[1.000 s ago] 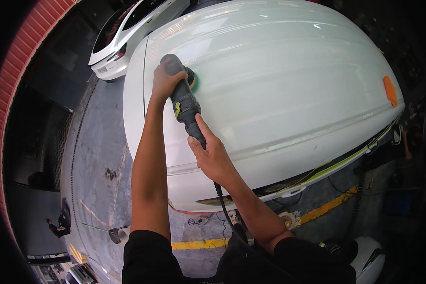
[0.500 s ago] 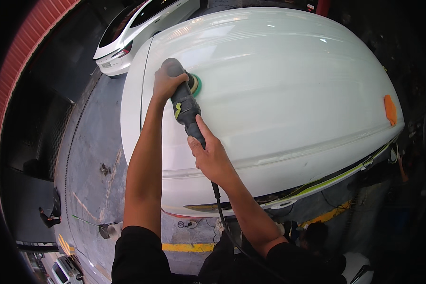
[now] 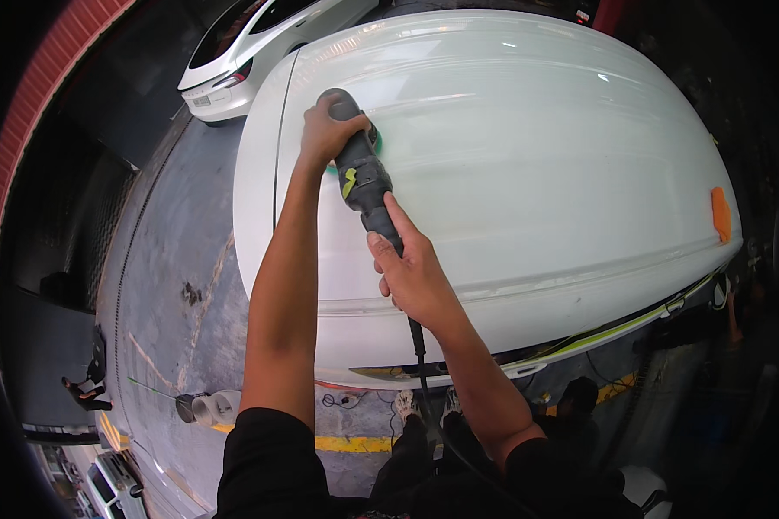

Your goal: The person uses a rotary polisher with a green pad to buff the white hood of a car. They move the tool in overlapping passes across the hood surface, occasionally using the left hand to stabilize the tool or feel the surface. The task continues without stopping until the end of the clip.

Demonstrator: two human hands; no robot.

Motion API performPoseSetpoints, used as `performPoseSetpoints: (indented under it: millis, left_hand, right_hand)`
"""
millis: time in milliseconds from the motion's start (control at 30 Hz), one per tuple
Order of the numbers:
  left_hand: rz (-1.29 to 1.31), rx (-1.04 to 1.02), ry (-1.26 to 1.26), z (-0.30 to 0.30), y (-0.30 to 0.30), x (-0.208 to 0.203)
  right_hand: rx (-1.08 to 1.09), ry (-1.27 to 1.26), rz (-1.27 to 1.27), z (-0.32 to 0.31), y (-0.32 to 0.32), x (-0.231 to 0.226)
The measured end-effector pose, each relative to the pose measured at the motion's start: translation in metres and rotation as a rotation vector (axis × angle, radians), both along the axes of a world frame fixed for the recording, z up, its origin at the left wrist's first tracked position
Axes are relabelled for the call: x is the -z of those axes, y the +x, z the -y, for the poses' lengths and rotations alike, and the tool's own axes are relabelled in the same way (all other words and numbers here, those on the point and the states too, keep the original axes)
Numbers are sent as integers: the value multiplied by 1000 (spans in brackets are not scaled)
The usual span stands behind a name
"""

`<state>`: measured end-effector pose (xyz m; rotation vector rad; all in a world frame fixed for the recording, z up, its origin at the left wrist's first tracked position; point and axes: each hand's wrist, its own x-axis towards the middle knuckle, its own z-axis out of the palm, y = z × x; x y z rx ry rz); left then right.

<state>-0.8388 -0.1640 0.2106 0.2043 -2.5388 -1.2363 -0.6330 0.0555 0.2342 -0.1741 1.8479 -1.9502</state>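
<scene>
A dark grey power polisher [image 3: 369, 180] lies across the left part of a white car roof [image 3: 528, 164]. Its round green pad [image 3: 379, 144] rests on the paint, mostly hidden under the tool's head. My left hand [image 3: 325, 135] is closed over the head end. Around the rear handle my right hand [image 3: 414, 275] is wrapped, with the thumb and forefinger along it. A strip of yellow-green tape [image 3: 349, 183] sticks to the polisher's body. From the handle a black cord [image 3: 419, 342] runs down past my right forearm.
An orange cloth [image 3: 721, 214] lies at the roof's right edge. Another white car [image 3: 225, 78] stands at the far left. Pale buckets [image 3: 216, 407] are on the floor left of my feet. Near the car's side at lower right, a person [image 3: 577, 406] is partly visible in shadow.
The polisher and both hands have shifted slightly right and farther away, and the pad shows less beside the head. The whole view has also moved a little. Both hands keep their hold.
</scene>
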Motion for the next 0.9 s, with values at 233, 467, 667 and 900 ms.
performPoseSetpoints:
  millis: [233, 467, 667, 900]
  left_hand:
    - [85, -25, 72, 49, 13, 4]
    - [96, 15, 102, 17, 17, -10]
    - [56, -112, 108, 69, 29, 0]
    - [71, -5, 73, 17, -1, -1]
  right_hand:
    - [-29, -49, -186, 37, 0, 28]
    - [-13, -74, -120, 25, 1, 18]
    - [-51, -74, -226, 50, -13, 43]
    - [1, -90, -90, 11, -4, 17]
